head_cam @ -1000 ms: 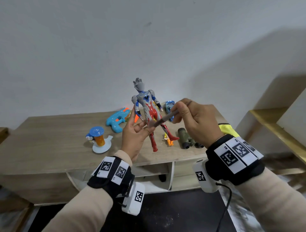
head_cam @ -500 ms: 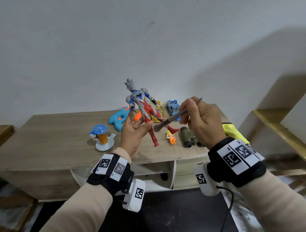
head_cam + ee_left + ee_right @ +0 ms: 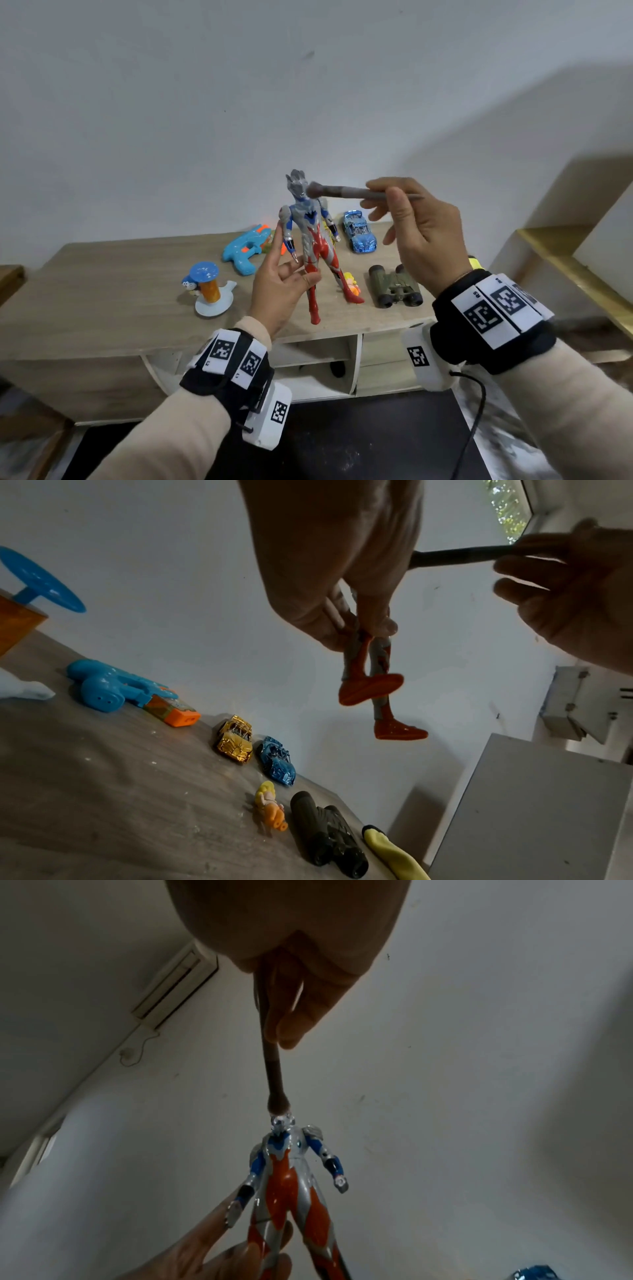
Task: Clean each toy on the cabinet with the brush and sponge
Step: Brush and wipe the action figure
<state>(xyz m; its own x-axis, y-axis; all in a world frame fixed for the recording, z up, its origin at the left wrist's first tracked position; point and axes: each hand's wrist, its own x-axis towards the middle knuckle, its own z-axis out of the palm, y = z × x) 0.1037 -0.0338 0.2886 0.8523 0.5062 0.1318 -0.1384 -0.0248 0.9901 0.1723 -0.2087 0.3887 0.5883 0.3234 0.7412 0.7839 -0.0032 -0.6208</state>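
Now | L hand (image 3: pixel 279 291) fingers pinch glossy plastic figure (image 3: pixel 313 240) thighs | R hand (image 3: pixel 421 236) fingers pinch slim brush (image 3: pixel 346 192), bristles on head

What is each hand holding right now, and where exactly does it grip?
The left hand grips the red, silver and blue action figure by its upper legs. The right hand pinches the dark slim brush near its handle end.

Binocs (image 3: pixel 395 289) right of doll (image 3: pixel 351 283) (touching?).
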